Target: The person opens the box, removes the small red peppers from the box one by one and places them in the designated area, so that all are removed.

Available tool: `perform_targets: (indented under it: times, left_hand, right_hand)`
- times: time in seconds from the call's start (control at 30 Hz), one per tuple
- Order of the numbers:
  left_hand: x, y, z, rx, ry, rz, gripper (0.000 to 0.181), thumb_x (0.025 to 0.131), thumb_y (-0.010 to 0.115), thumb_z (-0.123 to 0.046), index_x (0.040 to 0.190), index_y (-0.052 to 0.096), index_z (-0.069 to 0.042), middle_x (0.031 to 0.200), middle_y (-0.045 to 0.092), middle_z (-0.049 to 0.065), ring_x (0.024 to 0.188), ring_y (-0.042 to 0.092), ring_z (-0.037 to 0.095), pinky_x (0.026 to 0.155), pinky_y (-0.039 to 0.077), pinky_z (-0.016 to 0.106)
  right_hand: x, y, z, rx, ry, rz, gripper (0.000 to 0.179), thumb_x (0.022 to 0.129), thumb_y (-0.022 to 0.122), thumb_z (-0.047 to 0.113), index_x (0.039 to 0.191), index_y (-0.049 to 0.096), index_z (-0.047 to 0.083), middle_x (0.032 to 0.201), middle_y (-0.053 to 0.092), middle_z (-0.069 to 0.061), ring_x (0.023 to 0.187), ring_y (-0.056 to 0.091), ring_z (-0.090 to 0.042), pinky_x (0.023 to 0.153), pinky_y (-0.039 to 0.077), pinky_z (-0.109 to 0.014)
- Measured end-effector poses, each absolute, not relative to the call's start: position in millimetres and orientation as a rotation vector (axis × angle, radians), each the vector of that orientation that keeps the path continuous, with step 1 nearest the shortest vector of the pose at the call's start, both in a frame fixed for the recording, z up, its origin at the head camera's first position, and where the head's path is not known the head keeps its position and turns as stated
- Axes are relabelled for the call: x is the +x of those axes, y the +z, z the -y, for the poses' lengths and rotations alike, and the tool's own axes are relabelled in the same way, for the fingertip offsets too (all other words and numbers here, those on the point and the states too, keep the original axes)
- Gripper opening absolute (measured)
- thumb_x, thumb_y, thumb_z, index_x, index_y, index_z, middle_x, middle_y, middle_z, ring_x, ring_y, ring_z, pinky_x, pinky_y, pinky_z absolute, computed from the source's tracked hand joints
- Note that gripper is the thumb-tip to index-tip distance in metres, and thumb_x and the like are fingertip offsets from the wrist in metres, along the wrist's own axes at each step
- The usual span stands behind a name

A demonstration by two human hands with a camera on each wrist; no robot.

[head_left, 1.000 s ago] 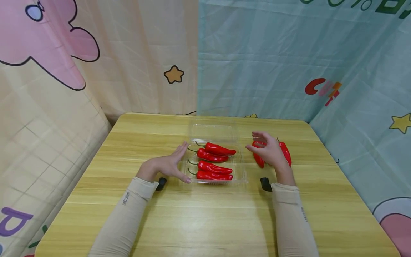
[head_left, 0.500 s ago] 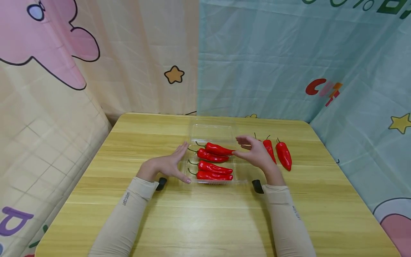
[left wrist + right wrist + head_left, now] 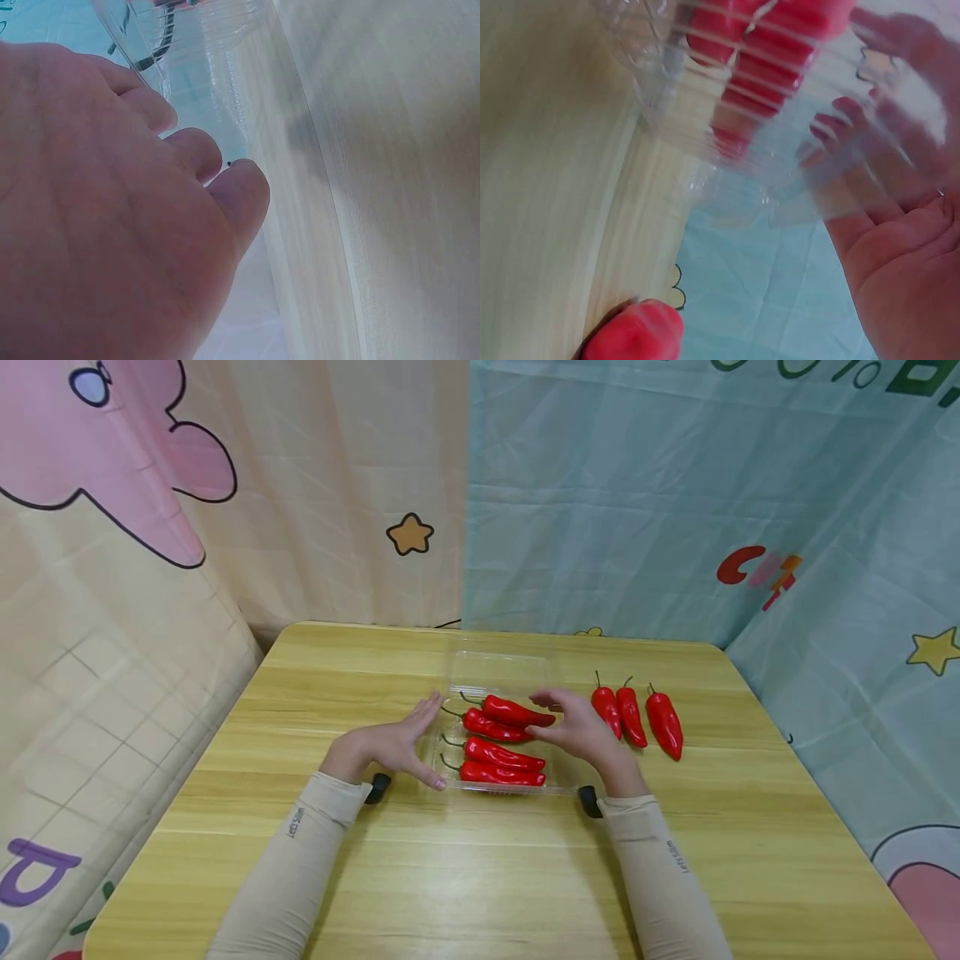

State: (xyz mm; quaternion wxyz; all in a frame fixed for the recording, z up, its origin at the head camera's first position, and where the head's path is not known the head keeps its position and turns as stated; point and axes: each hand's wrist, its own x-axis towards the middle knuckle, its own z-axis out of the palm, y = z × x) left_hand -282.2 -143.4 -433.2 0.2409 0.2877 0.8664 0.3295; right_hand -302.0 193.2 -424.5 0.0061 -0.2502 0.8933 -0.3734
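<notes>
A clear plastic clamshell box [image 3: 562, 775] lies with its lid [image 3: 501, 668] folded back. In it several red chili peppers [image 3: 501, 752] lie side by side, green stems to the left. At the box's left side is my left hand [image 3: 390, 745], thumb and fingers spread; in the left wrist view its fingers [image 3: 193, 154] are close to the clear wall. My right hand [image 3: 581, 727] reaches over the right side, thumb and fingers apart around the tips of the two farthest peppers. Through the plastic, the right wrist view shows its thumb near a pepper [image 3: 761, 75]; firm contact is unclear.
Three more red peppers [image 3: 631, 717] lie on the wooden table [image 3: 480, 877] right of the box, stems pointing away. Printed curtains [image 3: 592, 527] hang behind the table and along its sides.
My right hand has moved left from above the loose peppers to the box's right side, uncovering all three loose peppers. My left hand has stayed at the box's left side.
</notes>
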Motion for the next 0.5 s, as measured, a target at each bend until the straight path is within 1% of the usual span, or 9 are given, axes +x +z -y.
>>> perform_targets:
  times: [0.23,0.5]
  left_hand:
    - [-282,-434,143,0.785,0.891,-2.375,0.146,0.071,0.089,-0.053,0.158,-0.02,-0.012,0.164,-0.026,0.01,0.149,-0.022,0.032,0.119,0.002,0.054]
    - [-282,-434,142,0.779,0.891,-2.372,0.146,0.071,0.089,-0.051,0.158,-0.021,-0.011,0.164,-0.027,0.01,0.149,-0.022,0.031,0.119,0.001,0.053]
  right_hand:
    - [-302,-431,-183,-0.805,-1.001,-2.838,0.046,0.086,0.08,0.007,0.128,0.062,-0.002,0.123,0.065,-0.016,0.112,0.063,-0.031,0.094,0.054,-0.044]
    - [-301,-435,-175,-0.776,-0.775,-2.918,0.051,0.088,0.079,0.009,0.134,0.061,0.001,0.131,0.062,-0.015,0.12,0.057,-0.031,0.101,0.049,-0.045]
